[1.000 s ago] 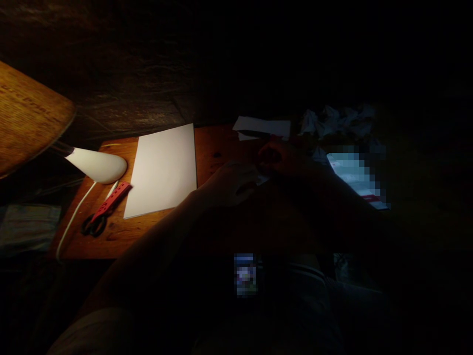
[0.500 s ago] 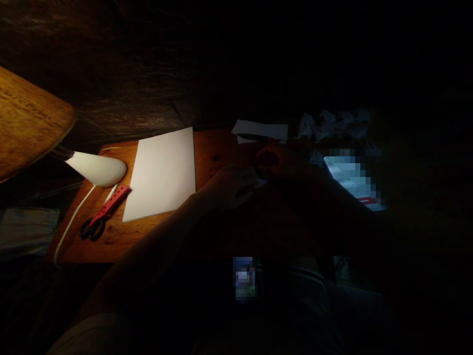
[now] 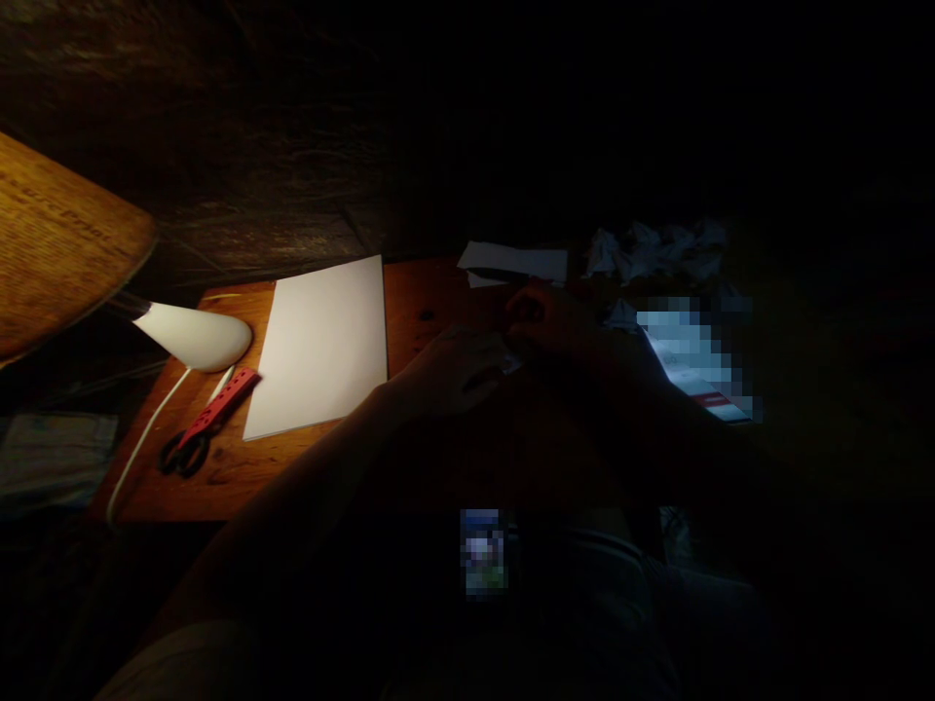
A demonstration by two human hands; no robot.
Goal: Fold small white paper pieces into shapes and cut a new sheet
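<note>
The scene is very dark. My left hand [image 3: 457, 370] and my right hand [image 3: 547, 321] meet over the middle of a small wooden table [image 3: 219, 467]. Both have their fingers curled around a small white piece of paper [image 3: 511, 364] held between them, only a sliver of which shows. A stack of white paper sheets [image 3: 321, 343] lies to the left of my left hand.
A white lamp [image 3: 194, 336] with its cord lights the table's left end. Red-handled scissors [image 3: 208, 419] lie below the lamp. A folded white sheet [image 3: 515, 263] and crumpled paper [image 3: 657, 248] sit at the far edge. A glowing screen [image 3: 693, 355] is to the right.
Both hands have stayed together on the small paper, shifting only slightly; the view has drifted a little.
</note>
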